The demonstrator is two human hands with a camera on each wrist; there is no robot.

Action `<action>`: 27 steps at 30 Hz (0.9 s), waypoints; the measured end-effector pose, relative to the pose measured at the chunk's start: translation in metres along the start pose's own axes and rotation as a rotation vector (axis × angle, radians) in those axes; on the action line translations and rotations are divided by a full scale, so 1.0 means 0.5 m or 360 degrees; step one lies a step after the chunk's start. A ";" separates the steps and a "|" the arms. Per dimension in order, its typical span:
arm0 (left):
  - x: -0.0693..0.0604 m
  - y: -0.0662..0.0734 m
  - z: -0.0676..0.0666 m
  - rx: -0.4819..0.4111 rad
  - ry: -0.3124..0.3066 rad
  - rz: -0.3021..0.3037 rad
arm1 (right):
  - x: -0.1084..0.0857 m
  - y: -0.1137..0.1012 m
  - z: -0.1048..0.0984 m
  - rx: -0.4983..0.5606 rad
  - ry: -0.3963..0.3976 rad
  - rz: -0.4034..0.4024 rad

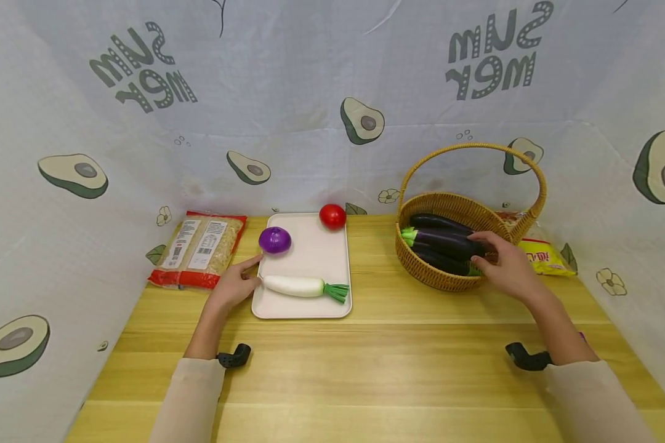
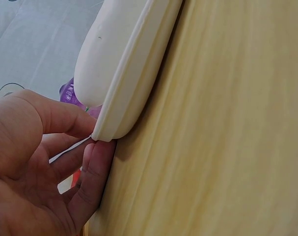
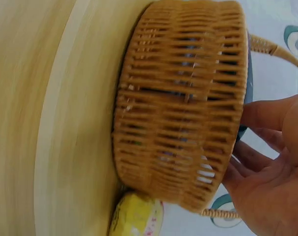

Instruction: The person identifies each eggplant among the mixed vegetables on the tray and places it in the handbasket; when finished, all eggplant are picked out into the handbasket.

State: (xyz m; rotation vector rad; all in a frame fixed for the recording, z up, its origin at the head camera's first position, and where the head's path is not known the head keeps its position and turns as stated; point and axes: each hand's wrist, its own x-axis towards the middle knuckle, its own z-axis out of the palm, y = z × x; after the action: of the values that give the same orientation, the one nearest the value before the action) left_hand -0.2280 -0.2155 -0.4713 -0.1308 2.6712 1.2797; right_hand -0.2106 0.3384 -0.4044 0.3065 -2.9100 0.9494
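A white tray carries a white radish with green leaf stubs, a purple onion and a red tomato at its back right corner. My left hand pinches the tray's left rim; the left wrist view shows the thumb at the rim and fingers below it. On the right, a wicker basket holds several dark eggplants. My right hand reaches in over the rim and grips the end of the upper eggplant. The basket wall hides part of those fingers in the right wrist view.
A bag of pale grains with red ends lies left of the tray. Behind and right of the basket is a yellow packet. The basket's tall handle arches above the eggplants. A printed cloth closes off the table's back.
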 end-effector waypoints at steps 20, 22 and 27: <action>-0.004 -0.005 -0.001 -0.0043 0.0022 0.0013 | 0.019 0.019 0.004 -0.0197 -0.0101 -0.0019; -0.003 -0.005 -0.001 -0.0041 0.0023 0.0012 | 0.021 0.019 0.004 -0.0228 -0.0114 -0.0023; 0.000 -0.005 -0.003 -0.0051 0.0025 0.0026 | 0.022 0.018 0.008 -0.0240 -0.0135 -0.0031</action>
State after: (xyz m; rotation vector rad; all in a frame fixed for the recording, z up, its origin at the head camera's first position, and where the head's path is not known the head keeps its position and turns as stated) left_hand -0.2277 -0.2182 -0.4723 -0.1241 2.6710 1.3317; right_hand -0.2234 0.3415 -0.4115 0.3728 -3.0274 0.7257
